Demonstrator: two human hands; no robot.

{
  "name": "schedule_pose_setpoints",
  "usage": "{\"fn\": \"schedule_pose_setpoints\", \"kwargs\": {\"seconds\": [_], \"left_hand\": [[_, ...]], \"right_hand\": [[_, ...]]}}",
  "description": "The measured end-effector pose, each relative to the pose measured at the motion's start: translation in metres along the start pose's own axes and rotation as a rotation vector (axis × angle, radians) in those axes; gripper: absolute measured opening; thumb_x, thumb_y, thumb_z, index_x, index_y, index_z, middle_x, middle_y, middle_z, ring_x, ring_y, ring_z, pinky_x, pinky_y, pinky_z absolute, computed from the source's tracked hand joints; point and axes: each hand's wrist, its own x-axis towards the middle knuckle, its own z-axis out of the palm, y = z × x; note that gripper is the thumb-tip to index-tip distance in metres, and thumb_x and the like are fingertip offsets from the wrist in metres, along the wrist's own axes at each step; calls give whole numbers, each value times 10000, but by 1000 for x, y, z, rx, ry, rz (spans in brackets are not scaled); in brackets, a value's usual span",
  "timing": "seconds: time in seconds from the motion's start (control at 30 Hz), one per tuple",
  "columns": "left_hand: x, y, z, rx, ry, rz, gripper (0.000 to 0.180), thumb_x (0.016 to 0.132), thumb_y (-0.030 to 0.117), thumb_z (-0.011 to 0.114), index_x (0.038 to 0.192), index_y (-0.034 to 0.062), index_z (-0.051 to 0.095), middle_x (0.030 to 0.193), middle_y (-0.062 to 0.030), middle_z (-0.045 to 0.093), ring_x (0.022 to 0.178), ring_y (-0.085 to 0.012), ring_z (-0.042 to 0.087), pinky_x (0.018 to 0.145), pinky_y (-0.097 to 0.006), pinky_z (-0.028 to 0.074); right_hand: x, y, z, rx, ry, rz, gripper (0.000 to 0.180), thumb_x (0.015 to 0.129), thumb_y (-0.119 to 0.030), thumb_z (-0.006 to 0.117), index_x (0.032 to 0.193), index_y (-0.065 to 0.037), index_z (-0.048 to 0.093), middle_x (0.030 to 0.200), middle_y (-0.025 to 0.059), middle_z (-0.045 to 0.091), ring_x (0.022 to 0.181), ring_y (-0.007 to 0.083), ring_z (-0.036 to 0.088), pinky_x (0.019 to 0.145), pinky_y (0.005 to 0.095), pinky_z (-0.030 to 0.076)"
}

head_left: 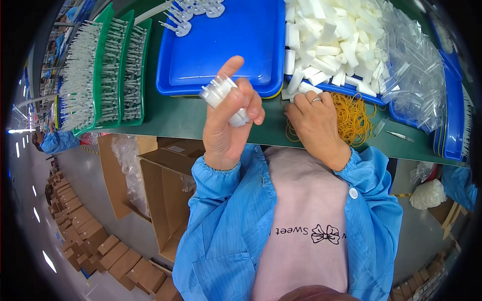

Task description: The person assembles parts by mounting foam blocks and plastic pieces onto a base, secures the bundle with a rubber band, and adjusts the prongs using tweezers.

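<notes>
My left hand [232, 113] is raised above the front edge of the green table. Its fingers and thumb wrap round a small bundle of clear plastic pieces with white parts [217, 92], while the index finger points outward. My right hand [317, 124] is lowered to the tabletop with its fingers bent and close together. Yellow rubber bands [354, 118] lie in a tangled heap beside it. A white foam block [309, 88] lies just beyond its fingertips. Those fingertips are partly hidden, so what they pinch cannot be made out.
A blue tray [221, 62] holds clear plastic parts [178, 22] at its far end. White foam blocks [334, 40] and clear plastic pieces [414, 70] are heaped at right. Tweezers [400, 136] lie near the edge. Green racks [103, 70] stand left; an open cardboard box [163, 200] sits below.
</notes>
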Motion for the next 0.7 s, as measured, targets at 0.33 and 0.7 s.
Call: {"fn": "schedule_pose_setpoints", "kwargs": {"seconds": [0.33, 0.7], "left_hand": [[-10, -14, 14, 639, -166, -129, 786, 677, 37, 747, 1369, 61, 375, 779, -15, 557, 682, -76, 519, 628, -211, 424], [-1, -65, 25, 1375, -298, 79, 382, 693, 177, 757, 990, 81, 538, 847, -140, 627, 768, -348, 622, 639, -374, 493]], "right_hand": [[7, 18, -45, 518, 121, 304, 72, 769, -114, 672, 751, -85, 609, 709, 39, 515, 681, 203, 511, 619, 328, 331], [7, 29, -72, 1739, 103, 617, 67, 869, -93, 572, 844, -36, 548, 803, 30, 512, 728, 111, 505, 665, 252, 423]]}}
